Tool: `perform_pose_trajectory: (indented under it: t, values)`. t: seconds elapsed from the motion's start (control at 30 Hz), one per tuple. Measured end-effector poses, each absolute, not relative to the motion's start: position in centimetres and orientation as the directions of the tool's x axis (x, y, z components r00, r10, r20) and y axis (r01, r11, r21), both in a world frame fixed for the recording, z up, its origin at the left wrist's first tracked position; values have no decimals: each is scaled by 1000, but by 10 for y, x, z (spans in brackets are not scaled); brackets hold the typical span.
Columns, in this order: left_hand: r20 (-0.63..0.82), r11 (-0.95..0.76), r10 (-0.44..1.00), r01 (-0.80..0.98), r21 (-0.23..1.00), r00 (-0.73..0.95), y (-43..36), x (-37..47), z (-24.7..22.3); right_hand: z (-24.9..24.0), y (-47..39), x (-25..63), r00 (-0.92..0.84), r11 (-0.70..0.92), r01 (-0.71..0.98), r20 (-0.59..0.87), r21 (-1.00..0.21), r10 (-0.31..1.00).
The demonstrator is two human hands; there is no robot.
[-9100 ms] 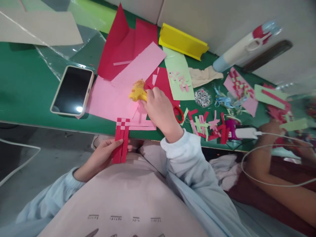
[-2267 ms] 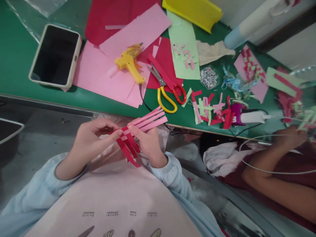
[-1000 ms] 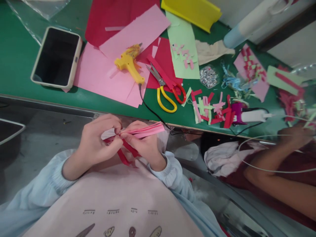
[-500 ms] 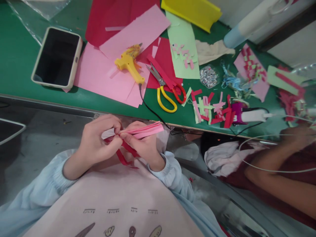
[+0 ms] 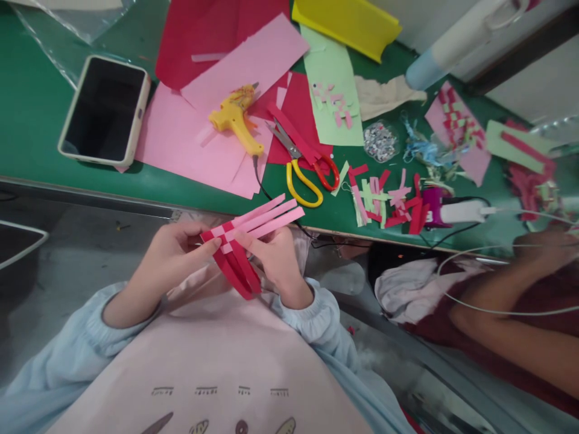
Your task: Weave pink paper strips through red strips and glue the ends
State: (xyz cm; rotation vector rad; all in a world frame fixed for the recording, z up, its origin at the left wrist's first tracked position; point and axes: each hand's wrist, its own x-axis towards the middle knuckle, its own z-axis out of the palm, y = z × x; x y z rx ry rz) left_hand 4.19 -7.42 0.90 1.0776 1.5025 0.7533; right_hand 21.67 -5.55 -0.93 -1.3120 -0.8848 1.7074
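Scissors (image 5: 294, 150) and a yellow glue gun (image 5: 234, 118) are lying on the bench (image 5: 31, 129) beyond both hands (image 5: 169, 256), which are pinching flat, checker-woven paper strips (image 5: 228, 227).

A green table (image 5: 31, 138) meets a pale wall (image 5: 423, 24) above grey floor (image 5: 104, 250).

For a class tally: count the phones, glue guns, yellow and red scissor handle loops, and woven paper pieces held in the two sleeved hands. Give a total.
Phone: 1
Glue gun: 1
Yellow handle loop: 1
Red handle loop: 1
Held woven piece: 1
Total: 5
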Motion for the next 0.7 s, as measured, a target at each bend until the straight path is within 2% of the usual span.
perform_pose_trajectory:
  t: [0.1, 0.27, 0.5, 0.7]
  values:
    - [-411, 409, 911, 203, 890, -33, -73, 42, 6, -9, -53, 219, -173, -460, -141, -436, -876, 883]
    - [-508, 495, 861, 191, 847, 20, -73, 42, 2, -9, -51, 218, -136, -455, -92, -442, -886, 887]
    - [-511, 500, 859, 155, 852, 33, -74, 45, 0, -12, -51, 217, -84, -428, 0, -426, -904, 901]
    - [-539, 537, 839, 47, 842, 67, -76, 56, -6, -13, -51, 215, -42, -411, 36, -412, -911, 910]
